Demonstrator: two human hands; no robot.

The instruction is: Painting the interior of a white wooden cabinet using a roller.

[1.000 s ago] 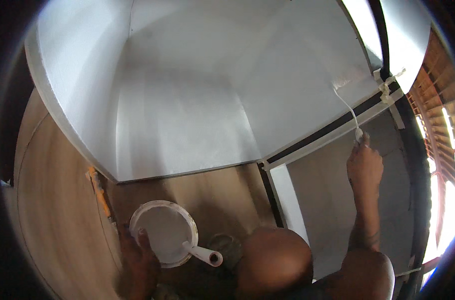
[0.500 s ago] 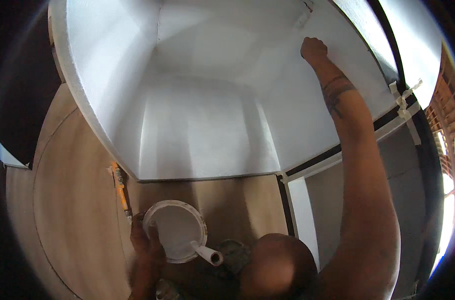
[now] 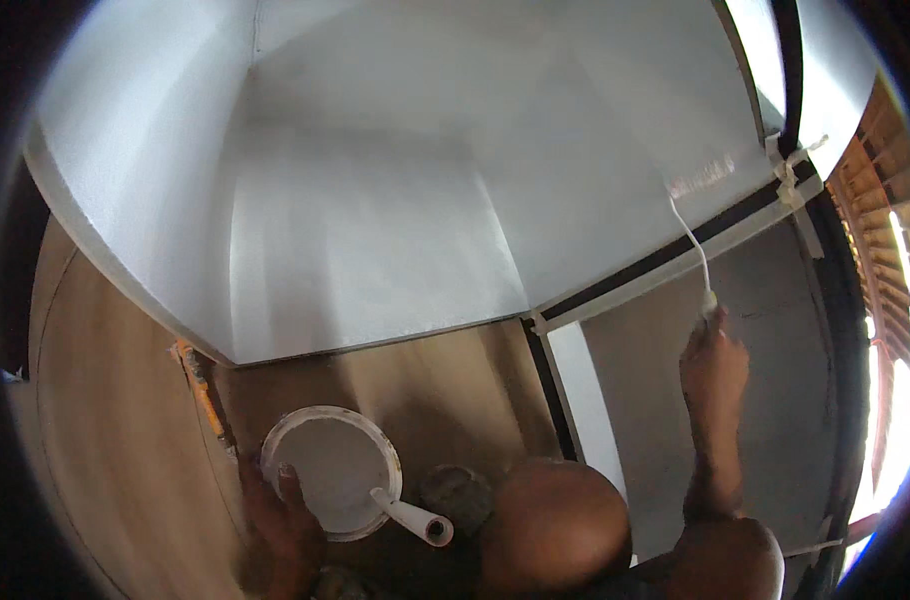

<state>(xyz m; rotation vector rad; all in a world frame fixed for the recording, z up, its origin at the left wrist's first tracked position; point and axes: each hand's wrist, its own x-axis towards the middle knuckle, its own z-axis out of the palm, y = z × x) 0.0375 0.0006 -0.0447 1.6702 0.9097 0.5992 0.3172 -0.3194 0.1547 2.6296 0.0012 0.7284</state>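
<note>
Leftward, saw an orange-handled tool [image 3: 203, 395], likely a utility knife, lying on the wood-toned floor [image 3: 125, 400]. Next, had the left hand [image 3: 285, 530] at the paint bucket [image 3: 325, 412], thumb apart from fingers; could not confirm a grip. Noted pale paint inside and a white hollow-ended handle [image 3: 415, 517] across the rim. Rightward, wrapped the right hand [image 3: 715, 365] around the mini paint roller [image 3: 710, 300], its head on the white side panel [image 3: 595, 200]. Judged coating well advanced, with white nearly throughout; could not tell wet from dry, or estimate the remainder.
</note>
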